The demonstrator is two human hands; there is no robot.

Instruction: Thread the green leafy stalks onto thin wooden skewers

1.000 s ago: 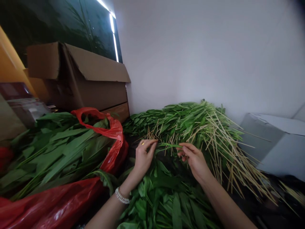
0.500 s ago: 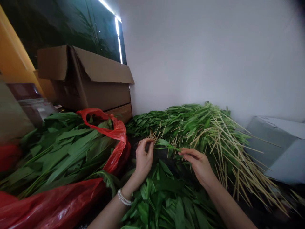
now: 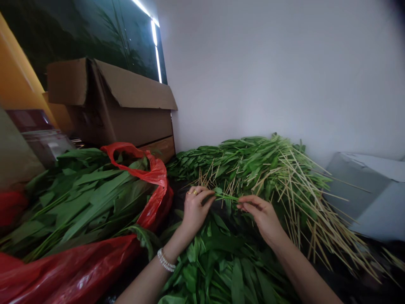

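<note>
Since half a second ago, the left hand (image 3: 194,207) has closed on the tip of a narrow green leaf (image 3: 226,196).
Both hands pinch the rolled leaf, fingers curled nearly closed: left at one end, the right hand (image 3: 262,213) at the other. It is held just above a heap of loose glossy leaves (image 3: 221,266), before a pile of leaves pierced on pale, straight bamboo sticks (image 3: 316,223). A crinkled red plastic bag (image 3: 152,173) lies left.
</note>
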